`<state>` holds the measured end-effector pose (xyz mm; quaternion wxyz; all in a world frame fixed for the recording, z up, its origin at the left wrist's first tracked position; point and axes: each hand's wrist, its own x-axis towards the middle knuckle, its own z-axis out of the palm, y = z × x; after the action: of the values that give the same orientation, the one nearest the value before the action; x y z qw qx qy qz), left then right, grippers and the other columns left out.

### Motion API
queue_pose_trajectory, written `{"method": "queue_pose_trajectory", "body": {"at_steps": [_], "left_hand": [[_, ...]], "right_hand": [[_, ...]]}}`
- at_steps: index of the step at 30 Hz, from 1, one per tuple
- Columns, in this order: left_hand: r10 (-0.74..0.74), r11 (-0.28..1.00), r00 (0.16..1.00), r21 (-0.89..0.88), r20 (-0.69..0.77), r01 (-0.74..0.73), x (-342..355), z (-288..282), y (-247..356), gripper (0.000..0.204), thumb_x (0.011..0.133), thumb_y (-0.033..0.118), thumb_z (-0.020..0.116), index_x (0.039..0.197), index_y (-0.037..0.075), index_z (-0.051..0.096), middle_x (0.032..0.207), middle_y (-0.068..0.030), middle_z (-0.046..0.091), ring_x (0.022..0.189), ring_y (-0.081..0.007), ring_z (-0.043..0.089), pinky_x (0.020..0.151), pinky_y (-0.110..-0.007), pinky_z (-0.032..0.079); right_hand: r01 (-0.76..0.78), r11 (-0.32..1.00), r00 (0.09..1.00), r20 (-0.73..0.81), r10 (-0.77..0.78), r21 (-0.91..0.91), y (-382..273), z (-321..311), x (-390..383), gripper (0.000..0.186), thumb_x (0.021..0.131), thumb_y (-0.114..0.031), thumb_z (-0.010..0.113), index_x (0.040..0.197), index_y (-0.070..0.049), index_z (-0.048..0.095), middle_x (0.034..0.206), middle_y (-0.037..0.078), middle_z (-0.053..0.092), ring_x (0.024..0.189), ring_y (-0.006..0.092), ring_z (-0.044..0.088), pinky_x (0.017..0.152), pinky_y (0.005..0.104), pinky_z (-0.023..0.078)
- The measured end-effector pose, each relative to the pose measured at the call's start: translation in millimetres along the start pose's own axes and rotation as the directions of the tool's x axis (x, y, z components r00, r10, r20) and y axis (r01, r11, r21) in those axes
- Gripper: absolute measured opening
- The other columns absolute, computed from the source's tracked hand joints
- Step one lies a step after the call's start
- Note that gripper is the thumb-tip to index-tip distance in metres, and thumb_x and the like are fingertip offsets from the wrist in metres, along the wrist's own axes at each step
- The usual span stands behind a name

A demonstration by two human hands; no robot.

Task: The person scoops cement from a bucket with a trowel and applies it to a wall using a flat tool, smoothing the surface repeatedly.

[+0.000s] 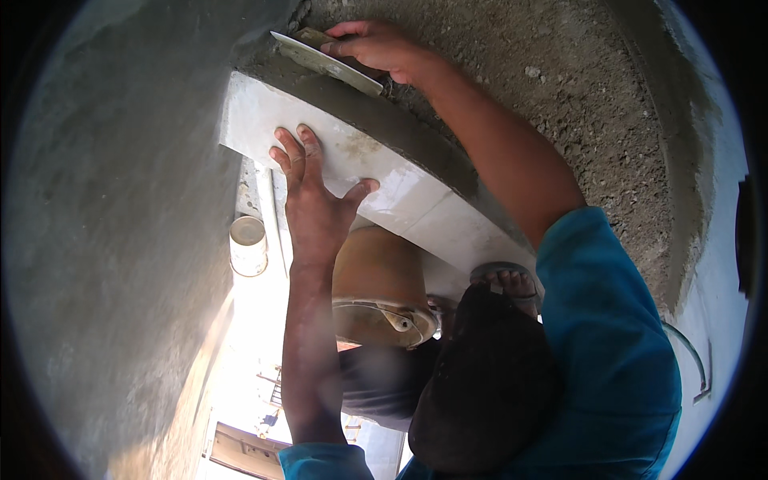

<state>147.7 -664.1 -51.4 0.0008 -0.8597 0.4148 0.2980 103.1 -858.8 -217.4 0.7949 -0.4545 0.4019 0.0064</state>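
Note:
My right hand (382,50) is closed round the back of a flat plastering trowel (328,66). The blade lies along a band of wet grey mortar (416,138) on top of a step, near its far left end by the wall. Below the mortar, a pale glossy tile face (400,180) runs diagonally across the view. My left hand (312,192) rests against this tile with fingers and thumb spread, holding nothing. The trowel's handle is mostly hidden by my right hand.
A rough grey wall (120,160) rises on the left. Coarse sandy ground (552,104) lies beyond the mortar. Under the tile stands a brown bucket (380,272), and a small pale can (249,246) is near the wall. My sandalled foot (508,280) is by the step.

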Motion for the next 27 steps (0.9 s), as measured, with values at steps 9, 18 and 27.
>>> {"method": "queue_pose_trajectory", "body": {"at_steps": [9,18,27], "left_hand": [[-0.001,1.0,1.0,0.02,0.001,0.001,-1,-1,1,0.122,0.066,0.045,0.091,0.159,0.002,0.025,0.164,-0.0285,0.016,0.151,-0.0484,0.016,0.117,-0.048,0.036],[-0.003,1.0,1.0,0.019,0.008,0.003,0,-2,3,0.121,0.066,0.045,0.091,0.159,0.002,0.026,0.164,-0.0291,0.017,0.151,-0.0488,0.015,0.118,-0.048,0.035],[-0.002,1.0,1.0,0.009,0.0,0.002,-2,0,0,0.121,0.066,0.042,0.092,0.159,0.002,0.025,0.165,-0.0273,0.015,0.152,-0.0469,0.014,0.118,-0.048,0.035]], "right_hand": [[0.094,0.995,0.996,0.008,-0.093,-0.042,-25,24,-13,0.058,0.085,-0.031,0.083,0.133,-0.005,0.064,0.113,0.012,0.073,0.105,0.0177,0.066,0.089,0.0323,0.051],[0.172,0.985,0.983,0.07,-0.17,-0.021,-59,36,-48,0.056,0.084,-0.031,0.084,0.131,-0.007,0.065,0.113,0.011,0.072,0.098,0.0173,0.067,0.083,0.0321,0.052],[-0.016,1.0,0.999,-0.044,0.015,-0.025,-17,3,-18,0.058,0.087,-0.033,0.081,0.134,-0.006,0.062,0.118,0.012,0.071,0.109,0.0179,0.064,0.094,0.0349,0.051]]}}
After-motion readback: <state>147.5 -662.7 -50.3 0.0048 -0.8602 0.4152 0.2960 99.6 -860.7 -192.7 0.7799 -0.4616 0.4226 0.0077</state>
